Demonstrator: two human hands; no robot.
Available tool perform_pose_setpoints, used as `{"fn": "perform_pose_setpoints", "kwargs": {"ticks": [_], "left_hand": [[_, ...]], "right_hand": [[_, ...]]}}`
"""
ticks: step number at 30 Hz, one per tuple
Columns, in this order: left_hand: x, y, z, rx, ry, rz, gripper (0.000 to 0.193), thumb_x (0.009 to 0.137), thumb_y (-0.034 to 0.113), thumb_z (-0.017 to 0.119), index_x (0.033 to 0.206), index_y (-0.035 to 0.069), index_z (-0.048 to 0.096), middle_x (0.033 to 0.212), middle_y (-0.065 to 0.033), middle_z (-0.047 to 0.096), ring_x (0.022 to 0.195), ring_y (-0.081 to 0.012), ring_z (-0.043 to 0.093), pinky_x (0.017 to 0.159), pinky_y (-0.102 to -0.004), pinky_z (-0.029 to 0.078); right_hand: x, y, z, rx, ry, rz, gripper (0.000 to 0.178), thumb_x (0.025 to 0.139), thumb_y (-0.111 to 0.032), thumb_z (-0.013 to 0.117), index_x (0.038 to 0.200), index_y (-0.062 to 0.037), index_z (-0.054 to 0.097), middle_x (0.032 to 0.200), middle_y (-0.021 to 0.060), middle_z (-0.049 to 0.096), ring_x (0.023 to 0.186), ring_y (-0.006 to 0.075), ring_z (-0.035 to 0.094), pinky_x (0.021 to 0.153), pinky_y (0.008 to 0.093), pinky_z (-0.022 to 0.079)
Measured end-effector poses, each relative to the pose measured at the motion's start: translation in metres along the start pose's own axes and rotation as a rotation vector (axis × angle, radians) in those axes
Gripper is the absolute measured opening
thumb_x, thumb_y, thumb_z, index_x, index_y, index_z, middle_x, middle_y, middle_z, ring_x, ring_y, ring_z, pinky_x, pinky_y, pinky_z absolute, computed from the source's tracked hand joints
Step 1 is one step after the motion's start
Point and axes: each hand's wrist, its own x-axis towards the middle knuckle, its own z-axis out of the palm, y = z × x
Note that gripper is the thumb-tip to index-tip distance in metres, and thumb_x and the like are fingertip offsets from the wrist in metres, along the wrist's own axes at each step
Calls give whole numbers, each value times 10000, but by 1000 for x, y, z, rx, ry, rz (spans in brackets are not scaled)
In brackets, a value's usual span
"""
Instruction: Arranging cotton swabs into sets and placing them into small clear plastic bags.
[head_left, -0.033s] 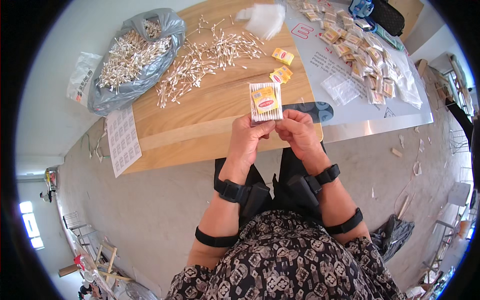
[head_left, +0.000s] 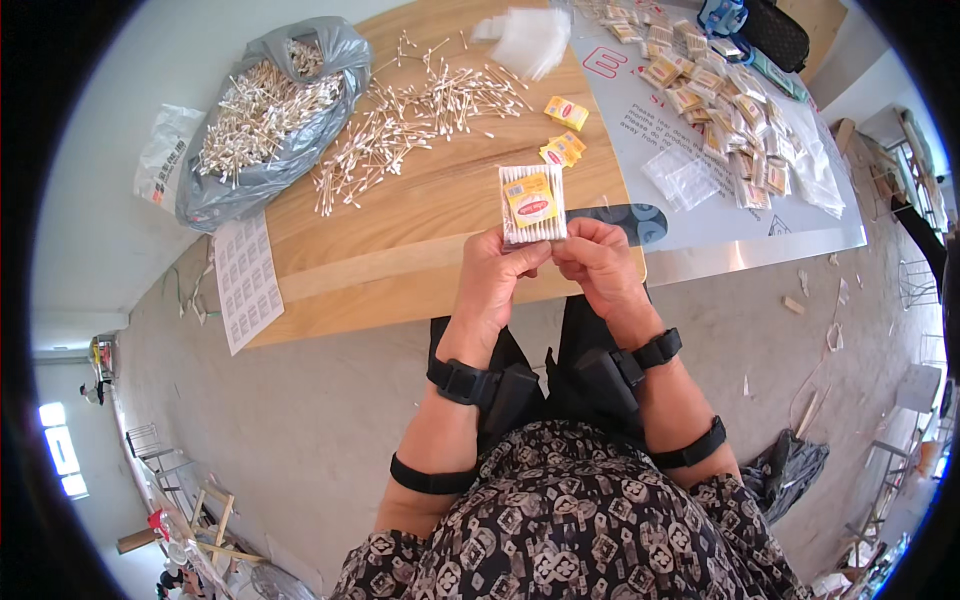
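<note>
A clear bag of cotton swabs [head_left: 514,236] stands upright between my hands, swabs side by side, with a yellow card [head_left: 531,200] at its front. My left hand [head_left: 497,262] grips the bag's lower left edge, thumb across the front. At the lower right corner my right hand [head_left: 595,262] pinches, fingertips together; the bag's bottom edge is partly hidden by my fingers. Just beyond the bag lie small yellow cards [head_left: 562,149] and another yellow card stack [head_left: 566,113] on the wooden table [head_left: 400,240].
Loose cotton swabs [head_left: 375,150] spread across the table, beside a grey plastic bag [head_left: 345,65] full of swabs. Empty clear bags [head_left: 540,40] lie at the far edge. Rightward, many filled packs [head_left: 745,120] pile on a grey sheet [head_left: 700,245]. A printed sheet [head_left: 248,280] overhangs the left edge.
</note>
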Motion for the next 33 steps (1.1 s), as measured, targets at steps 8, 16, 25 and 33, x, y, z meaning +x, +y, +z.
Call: {"fn": "perform_pose_setpoints", "kwargs": {"ticks": [8,16,25,33], "left_hand": [[-1,14,-17,86,-79,53,96,752,-1,706,761,29,615,726,-25,624,659,-89,553,618,-234,435],[-9,53,12,-80,-47,291,385,696,-9,744,1059,-3,617,975,-56,643,870,-118,600,733,-230,458],[-13,59,27,255,-216,504,280,687,21,799,945,76,705,984,-6,651,959,-117,588,827,-256,464],[-15,61,31,310,-205,504,287,658,24,817,920,77,711,1010,-28,644,993,-143,583,864,-289,462]], "right_hand": [[-8,-14,-8,-176,-75,-155,82,746,2,677,733,-37,607,664,-29,576,578,33,459,532,195,339],[-11,-21,-14,-264,-175,-319,112,782,71,678,804,-22,620,804,-34,613,776,44,552,734,213,462],[-16,-26,-2,-276,-169,-347,71,830,39,669,873,-15,651,846,-7,650,804,61,579,750,221,481],[-18,-27,0,-277,-157,-372,58,837,28,668,878,-12,659,854,3,660,806,61,586,747,213,485]]}}
